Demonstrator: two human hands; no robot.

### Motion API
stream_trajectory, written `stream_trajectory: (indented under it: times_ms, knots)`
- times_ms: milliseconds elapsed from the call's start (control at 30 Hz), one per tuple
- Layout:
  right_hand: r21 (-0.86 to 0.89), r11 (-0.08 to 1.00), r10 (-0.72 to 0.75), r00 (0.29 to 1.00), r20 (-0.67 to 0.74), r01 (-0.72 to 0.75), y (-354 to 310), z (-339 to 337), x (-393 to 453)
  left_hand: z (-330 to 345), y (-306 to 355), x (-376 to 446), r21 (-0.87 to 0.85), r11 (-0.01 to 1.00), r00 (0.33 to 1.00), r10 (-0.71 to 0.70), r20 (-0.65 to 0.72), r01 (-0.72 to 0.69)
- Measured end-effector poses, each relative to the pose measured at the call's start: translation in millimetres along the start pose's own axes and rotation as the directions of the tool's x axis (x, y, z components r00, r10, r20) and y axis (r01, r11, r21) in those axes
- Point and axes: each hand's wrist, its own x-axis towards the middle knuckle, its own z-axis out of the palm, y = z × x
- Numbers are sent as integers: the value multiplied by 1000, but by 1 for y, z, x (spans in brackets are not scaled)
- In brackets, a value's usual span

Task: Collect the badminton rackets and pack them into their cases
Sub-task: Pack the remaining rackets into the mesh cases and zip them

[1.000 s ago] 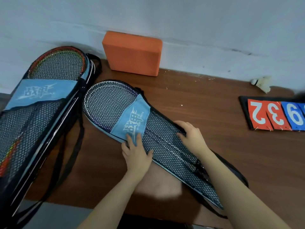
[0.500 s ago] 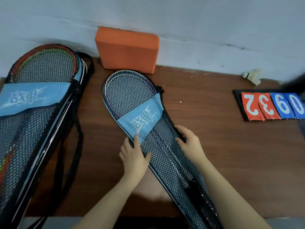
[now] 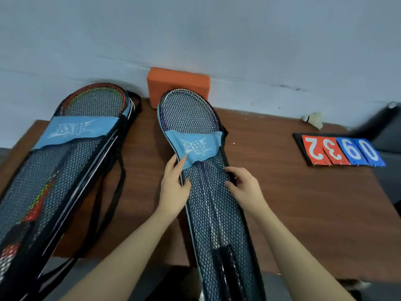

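Showing digits 2 3 9 0, scoreboard [image 3: 338,151] beside blue-labelled mesh case [image 3: 208,192].

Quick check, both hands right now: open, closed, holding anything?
Left hand: open, fingers spread flat on the left edge of the mesh racket case.
Right hand: fingers curled, gripping the case's right edge.
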Motion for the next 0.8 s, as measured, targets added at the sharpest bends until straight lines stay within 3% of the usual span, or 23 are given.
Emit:
stream_trajectory:
  times_ms: [200,400,567,800]
  knots:
    - [112,972,-180,963,-200,205,-63,-2,-27,-60,48,-8,16,989,979,149,-137,-149]
    - [246,933,-164,919,-359,263,-139,17,-29,-130,70,-1,62,971,955,237,-176,-230]
    - [194,920,-256,897,-361,340,-199,54,-15,-197,58,13,125,966,944,251,-214,-228]
    - [140,943,-251,923,-292,301,-267,143,26,-292,-5,60,230,962,971,183,-152,-145]
